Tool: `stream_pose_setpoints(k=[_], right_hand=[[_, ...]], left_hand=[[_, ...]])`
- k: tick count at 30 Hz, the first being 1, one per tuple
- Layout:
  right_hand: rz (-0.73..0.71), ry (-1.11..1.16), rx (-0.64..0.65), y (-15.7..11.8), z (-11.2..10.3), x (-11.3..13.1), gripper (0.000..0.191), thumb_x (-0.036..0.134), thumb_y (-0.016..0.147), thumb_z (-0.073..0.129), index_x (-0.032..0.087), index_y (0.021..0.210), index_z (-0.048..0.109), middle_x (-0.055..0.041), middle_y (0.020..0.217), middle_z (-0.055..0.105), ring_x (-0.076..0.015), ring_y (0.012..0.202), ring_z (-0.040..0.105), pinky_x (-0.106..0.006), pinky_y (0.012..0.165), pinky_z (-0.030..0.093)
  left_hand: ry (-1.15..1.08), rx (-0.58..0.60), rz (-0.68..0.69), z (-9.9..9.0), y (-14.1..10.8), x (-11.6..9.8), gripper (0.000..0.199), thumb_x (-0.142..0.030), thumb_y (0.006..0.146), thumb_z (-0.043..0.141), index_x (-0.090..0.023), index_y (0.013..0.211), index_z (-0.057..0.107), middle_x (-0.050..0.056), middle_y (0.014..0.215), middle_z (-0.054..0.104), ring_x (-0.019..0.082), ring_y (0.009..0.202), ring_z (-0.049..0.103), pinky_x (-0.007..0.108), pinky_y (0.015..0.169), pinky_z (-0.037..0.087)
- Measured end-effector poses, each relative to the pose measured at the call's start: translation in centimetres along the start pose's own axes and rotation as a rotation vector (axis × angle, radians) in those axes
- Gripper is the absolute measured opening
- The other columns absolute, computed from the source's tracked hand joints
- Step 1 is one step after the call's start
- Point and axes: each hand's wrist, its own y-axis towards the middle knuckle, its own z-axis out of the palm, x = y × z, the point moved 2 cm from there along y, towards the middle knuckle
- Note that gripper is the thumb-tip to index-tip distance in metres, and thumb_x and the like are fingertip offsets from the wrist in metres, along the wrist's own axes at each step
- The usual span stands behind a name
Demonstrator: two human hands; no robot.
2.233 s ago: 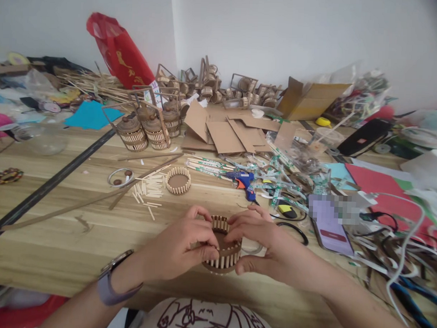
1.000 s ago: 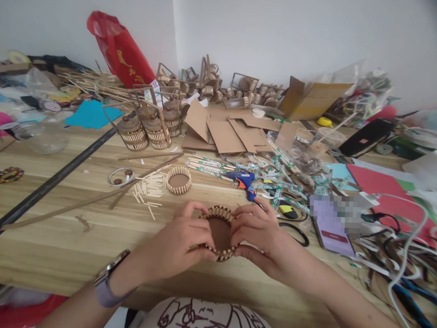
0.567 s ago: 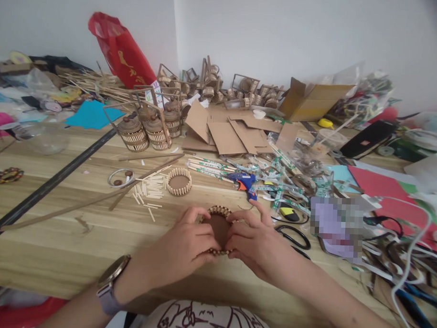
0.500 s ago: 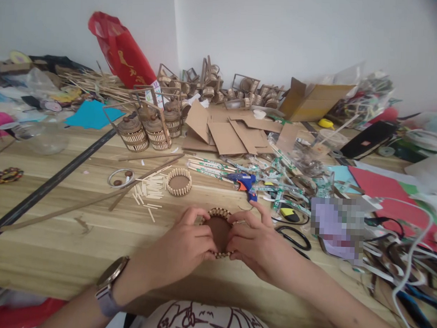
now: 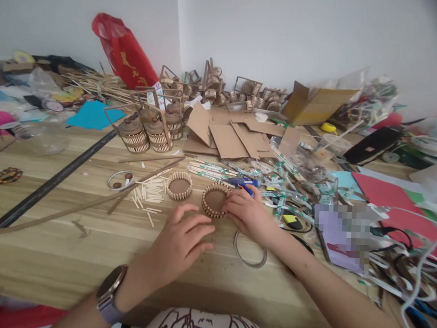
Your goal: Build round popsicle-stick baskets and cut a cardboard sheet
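Right hand [image 5: 252, 215] is clasping a round brown wooden basket [image 5: 214, 200] at four o'clock, apparently steadying it; left hand [image 5: 180, 239] is hovering splayed.

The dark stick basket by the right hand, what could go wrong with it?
The right hand is at one side of the dark stick basket, while the left hand is apart from it, so it might slide or tip if pushed.

The blue glue gun lies right by the right hand, so it could get bumped.

The pale stick basket sits close by, so the two might knock together.
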Motion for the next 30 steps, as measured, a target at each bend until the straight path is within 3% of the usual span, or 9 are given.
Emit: stream_pose_setpoints(k=[8,11,13,15,18,20,22,24,30], right_hand=[[0.021,-0.061,0.031,3.7,3.1,-2.7,0.01,0.018,0.091,0.06,0.021,0.088,0.07,-0.0049,0.093,0.073,-0.0242,0.105,0.059,-0.052,0.105,0.021],[0.022,-0.055,0.017,3.7,3.3,-3.1,0.018,0.023,0.091,0.062,0.019,0.108,0.068,-0.0101,0.11,0.072,-0.0263,0.112,0.058,-0.053,0.106,0.022],[0.031,-0.045,-0.027,3.0,2.3,-3.3,0.032,0.026,0.092,0.061,0.018,0.123,0.062,-0.0136,0.124,0.067,-0.0269,0.12,0.055,-0.052,0.108,0.022],[0.094,-0.006,-0.103,1.9,0.8,-3.9,0.027,0.027,0.094,0.057,0.02,0.12,0.064,-0.0117,0.124,0.067,-0.0258,0.119,0.056,-0.05,0.109,0.023],[0.27,0.046,-0.201,-0.8,-1.4,-5.3,0.021,0.032,0.094,0.053,0.023,0.093,0.072,-0.0061,0.096,0.075,-0.0235,0.096,0.065,-0.042,0.098,0.037],[0.395,0.029,-0.238,-3.1,-2.3,-6.4,0.027,0.038,0.093,0.051,0.022,0.088,0.072,-0.0042,0.074,0.073,-0.0213,0.072,0.065,-0.035,0.079,0.046],[0.531,0.002,-0.282,-5.3,-2.9,-7.5,0.033,0.043,0.092,0.049,0.02,0.088,0.072,-0.0007,0.055,0.064,-0.0181,0.051,0.056,-0.03,0.058,0.043],[0.664,-0.023,-0.326,-7.4,-3.6,-8.5,0.038,0.049,0.091,0.048,0.019,0.082,0.07,0.0014,0.046,0.057,-0.0162,0.042,0.05,-0.027,0.047,0.036],[0.938,-0.123,-0.451,-10.2,-7.9,-12.7,0.039,0.05,0.086,0.048,0.019,0.08,0.07,-0.0045,0.058,0.065,-0.0202,0.056,0.058,-0.028,0.052,0.038]], left_hand=[[-0.069,0.171,-0.081,0.7,-0.1,-0.8,0.012,-0.019,0.091,0.064,-0.02,0.101,0.069,0.005,0.105,0.07,0.029,0.117,0.047,0.05,0.098,0.045],[-0.095,0.222,-0.072,1.2,0.1,-1.3,0.008,-0.018,0.089,0.066,-0.02,0.097,0.069,0.004,0.103,0.07,0.029,0.117,0.048,0.05,0.099,0.044],[-0.112,0.246,-0.064,1.4,0.2,-1.5,0.005,-0.017,0.089,0.067,-0.019,0.093,0.068,0.004,0.101,0.07,0.028,0.116,0.049,0.048,0.101,0.043],[-0.123,0.265,-0.057,1.6,0.2,-1.8,0.002,-0.018,0.088,0.068,-0.018,0.09,0.068,0.003,0.098,0.07,0.028,0.116,0.049,0.048,0.102,0.042],[-0.132,0.293,-0.049,1.9,0.3,-2.0,0.003,-0.02,0.088,0.068,-0.017,0.087,0.067,0.003,0.094,0.07,0.027,0.113,0.051,0.049,0.104,0.038],[-0.139,0.307,-0.044,2.2,0.3,-2.1,0.005,-0.021,0.089,0.068,-0.017,0.085,0.067,0.002,0.091,0.07,0.026,0.111,0.052,0.05,0.106,0.036],[-0.155,0.318,-0.04,2.5,0.4,-2.3,0.006,-0.022,0.089,0.068,-0.018,0.084,0.067,0.002,0.089,0.07,0.025,0.107,0.054,0.051,0.107,0.034],[-0.181,0.309,-0.037,2.9,0.5,-2.4,0.007,-0.023,0.09,0.067,-0.019,0.084,0.067,0.001,0.087,0.069,0.023,0.103,0.055,0.05,0.107,0.034],[-0.249,0.19,-0.002,4.2,0.5,-2.1,0.012,-0.017,0.093,0.059,-0.02,0.084,0.066,0.0,0.081,0.069,0.02,0.092,0.059,0.044,0.098,0.043]])
